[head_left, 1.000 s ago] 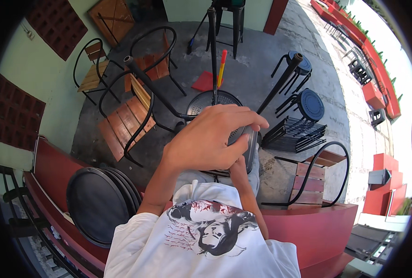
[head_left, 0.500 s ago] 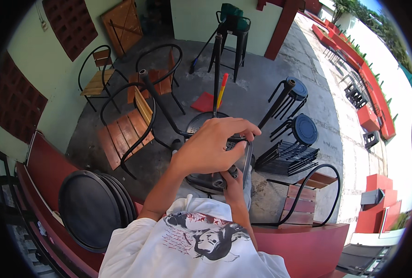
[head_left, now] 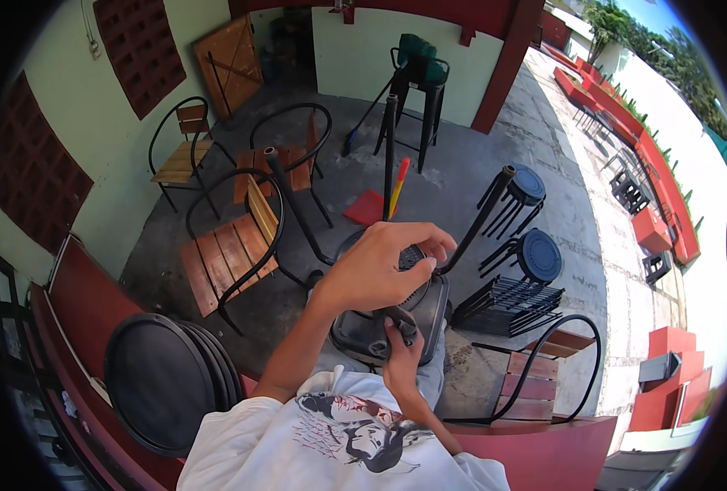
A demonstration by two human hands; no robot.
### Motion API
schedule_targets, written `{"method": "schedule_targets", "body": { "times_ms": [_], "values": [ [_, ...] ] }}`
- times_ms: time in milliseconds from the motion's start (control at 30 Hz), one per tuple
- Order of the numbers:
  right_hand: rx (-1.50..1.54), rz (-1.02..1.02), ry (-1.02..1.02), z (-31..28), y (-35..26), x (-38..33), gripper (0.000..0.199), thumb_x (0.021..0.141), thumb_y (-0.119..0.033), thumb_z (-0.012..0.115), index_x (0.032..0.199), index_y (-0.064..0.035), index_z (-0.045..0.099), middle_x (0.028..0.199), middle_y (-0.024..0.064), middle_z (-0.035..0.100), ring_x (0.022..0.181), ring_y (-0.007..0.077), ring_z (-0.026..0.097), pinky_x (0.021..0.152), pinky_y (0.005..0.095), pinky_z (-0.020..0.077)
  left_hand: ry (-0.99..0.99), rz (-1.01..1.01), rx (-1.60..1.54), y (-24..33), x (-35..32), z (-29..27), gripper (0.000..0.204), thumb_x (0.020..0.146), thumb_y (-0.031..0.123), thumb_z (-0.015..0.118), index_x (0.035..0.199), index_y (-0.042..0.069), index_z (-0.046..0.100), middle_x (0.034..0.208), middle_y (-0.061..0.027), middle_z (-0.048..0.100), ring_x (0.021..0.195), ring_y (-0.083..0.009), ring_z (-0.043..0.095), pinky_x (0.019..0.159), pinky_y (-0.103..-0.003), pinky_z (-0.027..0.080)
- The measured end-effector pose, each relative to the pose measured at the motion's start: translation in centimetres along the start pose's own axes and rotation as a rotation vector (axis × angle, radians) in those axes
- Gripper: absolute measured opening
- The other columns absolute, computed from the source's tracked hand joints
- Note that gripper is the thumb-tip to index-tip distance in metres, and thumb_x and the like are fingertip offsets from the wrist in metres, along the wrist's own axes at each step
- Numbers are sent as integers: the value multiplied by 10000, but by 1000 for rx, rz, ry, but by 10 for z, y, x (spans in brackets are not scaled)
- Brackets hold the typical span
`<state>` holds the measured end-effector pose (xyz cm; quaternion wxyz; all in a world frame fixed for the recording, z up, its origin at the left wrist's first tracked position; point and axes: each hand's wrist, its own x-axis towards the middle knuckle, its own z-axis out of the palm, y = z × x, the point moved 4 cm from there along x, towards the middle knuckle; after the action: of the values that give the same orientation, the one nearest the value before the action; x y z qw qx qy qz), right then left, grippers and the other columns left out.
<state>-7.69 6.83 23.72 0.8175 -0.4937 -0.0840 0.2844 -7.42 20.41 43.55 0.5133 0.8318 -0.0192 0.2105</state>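
Note:
An upside-down dark metal stool (head_left: 351, 331) rests at my lap, three legs pointing up and away. The fourth leg's hollow end (head_left: 378, 349) faces me. My right hand (head_left: 404, 356) is closed around a small dark piece (head_left: 400, 321) beside that leg end; its exact kind is unclear. Above the stool's underside hovers my left hand (head_left: 380, 266), fingers curved and thumb apart from them, with nothing visible in between. Its wrist and back hide part of the seat and the leg bases. The right leg (head_left: 479, 217) rises just past the left fingertips.
Wooden-slat chairs (head_left: 228, 258) stand on the left, round dark tabletops (head_left: 163, 380) lean nearer. To the right are blue-topped stools (head_left: 539, 255), stacked black metal frames (head_left: 506, 307) and another slat chair (head_left: 528, 370). A red dustpan (head_left: 365, 208) and tall stool (head_left: 420, 86) are ahead.
The view has tilted up slightly, so the scene sits lower. My right hand has moved down and away from my left hand, bringing more of the dark piece into sight.

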Motion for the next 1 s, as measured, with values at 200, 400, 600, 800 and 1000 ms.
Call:
{"method": "schedule_targets", "body": {
  "times_ms": [200, 400, 600, 800, 1000],
  "values": [
    [25, 131, 130, -16, 17, 18, 164, 950, -72, 655, 1089, 13, 667, 954, 30, 689, 867, 109, 633, 794, 256, 487, 22, 19, -55, -1, 4, -3, 303, 848, 32, 604, 1140, -26, 665, 971, -117, 718, 940, -194, 690, 898, -326, 512],
    [48, 84, 85, 16, -8, 3, 195, 950, -81, 664, 1112, 27, 682, 956, 59, 705, 785, 127, 651, 706, 261, 503, 36, -12, -206, -3, 0, -7, 417, 1011, 305, 445, 1130, -35, 655, 968, -134, 703, 957, -210, 667, 921, -336, 481],
    [-123, -86, 7, 5, -4, 14, 205, 950, -70, 664, 1116, 48, 681, 921, 66, 704, 769, 132, 641, 710, 272, 501, 225, 102, -347, -9, -1, -4, 584, 1054, 422, 269, 1135, -19, 643, 900, -131, 680, 922, -226, 637, 910, -342, 465],
    [-71, -36, -16, 18, -18, 11, 188, 957, -101, 682, 1089, 30, 706, 937, -2, 675, 864, 63, 568, 791, 220, 451, 208, 102, -384, -13, 0, -2, 647, 1048, 477, 235, 1128, -15, 647, 895, -132, 675, 912, -229, 631, 921, -353, 458],
    [-44, -160, 39, 45, -53, 2, 218, 958, -103, 683, 1138, 19, 664, 1006, 44, 672, 879, 104, 610, 797, 247, 492, 171, 54, -480, -13, 1, 0, 720, 1030, 538, 174, 1173, -3, 628, 906, -125, 671, 924, -219, 620, 944, -349, 438]
  ]
}}
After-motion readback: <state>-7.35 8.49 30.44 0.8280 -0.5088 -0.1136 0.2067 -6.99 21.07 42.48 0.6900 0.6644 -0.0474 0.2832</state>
